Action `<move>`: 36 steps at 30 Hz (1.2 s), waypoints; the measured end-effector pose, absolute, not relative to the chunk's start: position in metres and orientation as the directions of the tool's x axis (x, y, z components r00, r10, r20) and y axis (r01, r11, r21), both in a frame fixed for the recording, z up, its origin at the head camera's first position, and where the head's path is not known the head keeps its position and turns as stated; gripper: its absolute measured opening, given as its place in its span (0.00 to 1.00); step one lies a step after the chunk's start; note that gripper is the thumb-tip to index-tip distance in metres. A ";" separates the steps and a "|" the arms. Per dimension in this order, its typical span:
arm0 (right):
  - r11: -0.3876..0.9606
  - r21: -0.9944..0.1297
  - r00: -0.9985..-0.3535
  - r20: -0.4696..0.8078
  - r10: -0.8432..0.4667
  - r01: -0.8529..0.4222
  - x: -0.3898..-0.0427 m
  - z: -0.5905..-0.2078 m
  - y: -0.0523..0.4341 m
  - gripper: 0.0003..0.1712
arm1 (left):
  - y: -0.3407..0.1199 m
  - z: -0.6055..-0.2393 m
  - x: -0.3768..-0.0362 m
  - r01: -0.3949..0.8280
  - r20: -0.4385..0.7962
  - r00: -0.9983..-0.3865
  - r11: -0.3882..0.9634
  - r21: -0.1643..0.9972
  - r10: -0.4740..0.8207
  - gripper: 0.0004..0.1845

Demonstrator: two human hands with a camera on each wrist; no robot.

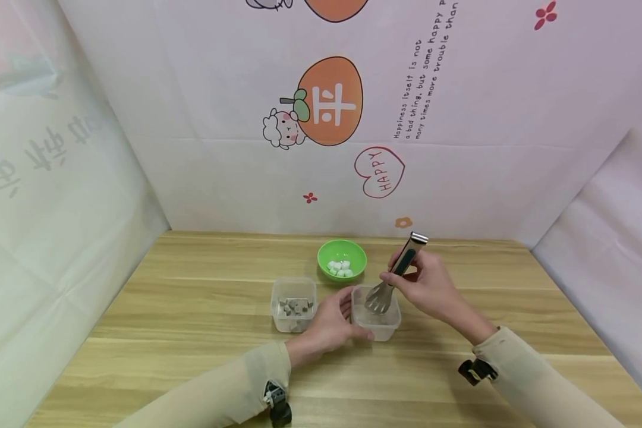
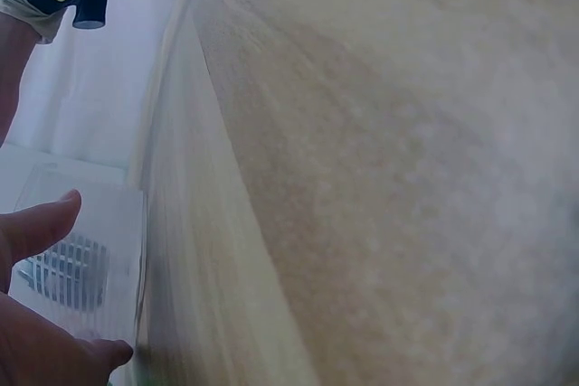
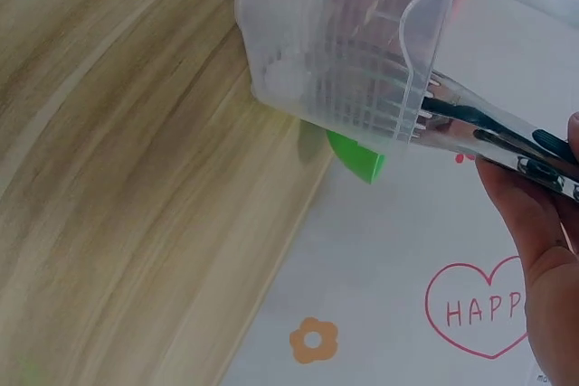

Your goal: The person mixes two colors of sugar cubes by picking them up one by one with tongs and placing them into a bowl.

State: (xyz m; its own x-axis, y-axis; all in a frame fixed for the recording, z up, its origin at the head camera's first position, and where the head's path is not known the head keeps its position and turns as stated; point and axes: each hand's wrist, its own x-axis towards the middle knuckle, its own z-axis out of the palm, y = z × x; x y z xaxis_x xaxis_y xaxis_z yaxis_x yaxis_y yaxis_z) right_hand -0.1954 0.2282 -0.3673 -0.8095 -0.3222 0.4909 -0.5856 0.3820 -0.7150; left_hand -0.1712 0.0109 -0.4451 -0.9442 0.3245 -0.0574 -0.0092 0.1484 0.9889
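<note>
Both hands meet just right of centre in the head view, where we see a person in beige sleeves working over a wooden table (image 1: pixel 192 356). Our view shows the left hand (image 1: pixel 329 324) with fingers and thumb curled against the near-left side of a clear plastic container (image 1: pixel 377 324), steadying it on the tabletop. Its right hand (image 1: pixel 428 285) grips a pair of metal tongs (image 1: pixel 396 273) around the middle of the handle, the tongs slanting from the upper right down to lower left so that their slotted tips dip inside the container's rim.

From the right wrist camera we see the container (image 3: pixel 348 38) at the top of the frame, with the slotted tong tips (image 3: pixel 470 124) visible through its translucent wall; whether anything lies between the tips, we cannot tell. In the left wrist view, at the lower left of the frame, the thumb and a fingertip of the left hand (image 2: pixel 32 314) press on the container wall (image 2: pixel 99 250), the tong slots showing faintly behind it.

Just left of the held container in the head view stands a second clear container (image 1: pixel 294 306) holding small grey cubes. Behind the two, near the centre of the frame, sits a green bowl (image 1: pixel 342 258) with white cubes (image 1: pixel 339 267) in it. Behind the table rises a pale backdrop (image 1: pixel 219 148) printed with a sheep, an orange fruit and a heart reading "HAPPY".
</note>
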 end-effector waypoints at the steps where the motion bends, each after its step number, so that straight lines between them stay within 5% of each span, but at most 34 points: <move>1: 0.375 -0.721 -0.811 0.488 -0.323 -0.583 -0.195 -0.367 0.228 0.12 | 0.011 -0.445 -0.171 -0.009 -0.057 -0.944 0.149 0.989 0.325 0.58; 19: 0.255 -0.793 -0.819 0.461 -0.342 -0.553 -0.191 -0.374 0.217 0.13 | 0.010 -0.448 -0.173 0.013 -0.038 -0.942 0.149 0.989 0.335 0.57; 36: 0.328 -0.765 -0.831 0.484 -0.274 -0.554 -0.193 -0.382 0.209 0.12 | 0.011 -0.449 -0.172 0.017 -0.026 -0.943 0.127 0.992 0.333 0.55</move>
State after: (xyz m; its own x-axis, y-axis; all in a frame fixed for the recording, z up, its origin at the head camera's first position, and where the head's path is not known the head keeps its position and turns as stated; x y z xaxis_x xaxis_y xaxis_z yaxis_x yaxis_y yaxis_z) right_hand -0.1932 0.2085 -0.3819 -0.8310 -0.2739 0.4842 -0.5539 0.3275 -0.7655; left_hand -0.1725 0.0109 -0.4486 -0.9427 0.3326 -0.0264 0.0171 0.1274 0.9917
